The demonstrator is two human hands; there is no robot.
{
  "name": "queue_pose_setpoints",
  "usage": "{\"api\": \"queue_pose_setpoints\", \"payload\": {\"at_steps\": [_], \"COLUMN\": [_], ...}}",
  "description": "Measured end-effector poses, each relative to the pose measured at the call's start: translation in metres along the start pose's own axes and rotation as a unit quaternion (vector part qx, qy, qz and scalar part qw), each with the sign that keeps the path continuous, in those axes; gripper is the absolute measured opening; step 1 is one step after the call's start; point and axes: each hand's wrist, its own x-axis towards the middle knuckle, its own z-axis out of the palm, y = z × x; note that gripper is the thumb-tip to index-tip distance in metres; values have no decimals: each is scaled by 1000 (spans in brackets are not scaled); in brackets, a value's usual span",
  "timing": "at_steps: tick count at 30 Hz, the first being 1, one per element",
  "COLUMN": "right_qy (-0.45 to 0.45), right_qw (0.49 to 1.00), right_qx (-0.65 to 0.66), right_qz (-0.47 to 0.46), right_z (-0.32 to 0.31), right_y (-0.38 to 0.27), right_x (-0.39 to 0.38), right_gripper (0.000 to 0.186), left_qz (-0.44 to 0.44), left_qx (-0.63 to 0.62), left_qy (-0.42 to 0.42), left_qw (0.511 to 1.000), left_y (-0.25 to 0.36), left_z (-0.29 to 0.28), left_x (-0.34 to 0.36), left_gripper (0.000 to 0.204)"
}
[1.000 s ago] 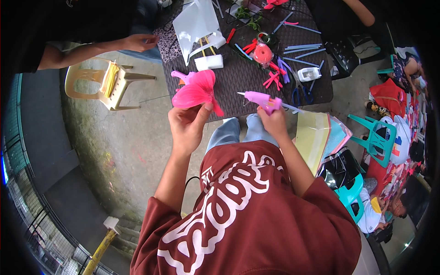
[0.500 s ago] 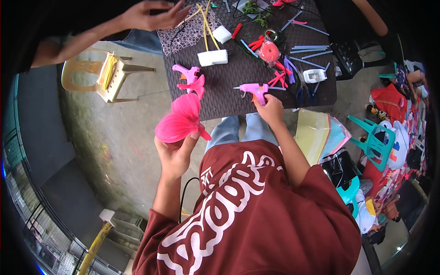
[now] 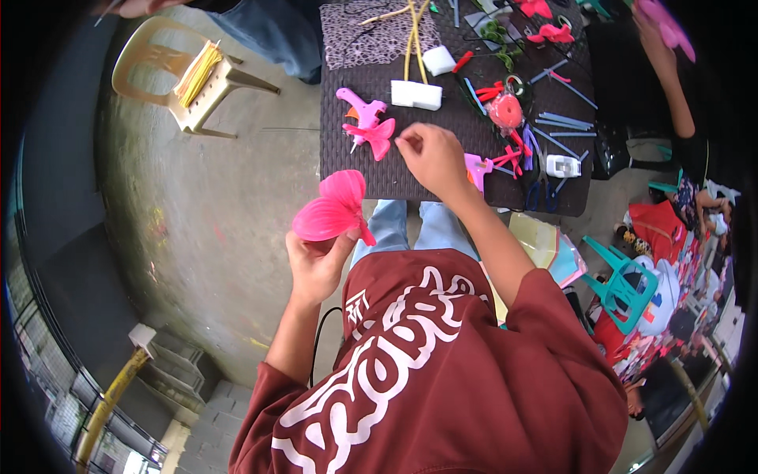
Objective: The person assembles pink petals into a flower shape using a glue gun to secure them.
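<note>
My left hand [image 3: 318,265] is closed on a bright pink petal piece [image 3: 335,209], with its ribbed, rounded petals up and a short stem by the thumb. Over the near part of the table, my right hand [image 3: 434,160] has its fingers curled and pinched; whether anything small is between them I cannot make out. Just left of those fingertips lies a smaller pink petal piece [image 3: 375,138]. It overlaps a pink-purple glue gun [image 3: 362,107]. A second glue gun [image 3: 477,169] rests at the right, partly hidden behind my right wrist.
The dark woven table [image 3: 355,178] carries white foam blocks [image 3: 417,95], blue-grey glue sticks [image 3: 562,121], a pink tape roll [image 3: 505,111], a white tape dispenser [image 3: 563,166] and scissors [image 3: 542,193]. A beige chair [image 3: 162,59] stands left. Another person's hand [image 3: 649,31] holds something pink.
My right hand has let go of the glue gun and moved left toward the smaller pink piece. My left hand keeps its petal piece. The other person's arm at upper left has drawn back.
</note>
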Motion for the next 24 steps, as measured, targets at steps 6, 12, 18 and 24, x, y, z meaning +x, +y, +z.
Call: {"api": "queue_pose_setpoints", "payload": {"at_steps": [6, 12, 18, 24], "right_qy": [-98, -193, -131, -65], "right_qw": [982, 920, 962, 996], "right_qx": [-104, -279, -192, 63], "right_qz": [-126, -195, -146, -8], "right_z": [60, 103, 51, 8], "right_y": [-26, -18, -20, 4], "right_x": [62, 79, 64, 45], "right_gripper": [20, 15, 13, 15], "left_qz": [-4, 29, 21, 11], "left_qx": [-30, -49, -81, -81], "left_qy": [37, 49, 49, 27], "left_qw": [999, 997, 995, 996], "left_y": [-1, 2, 7, 0], "left_z": [-20, -27, -30, -20], "left_x": [-5, 0, 0, 16], "left_gripper": [7, 7, 7, 7]}}
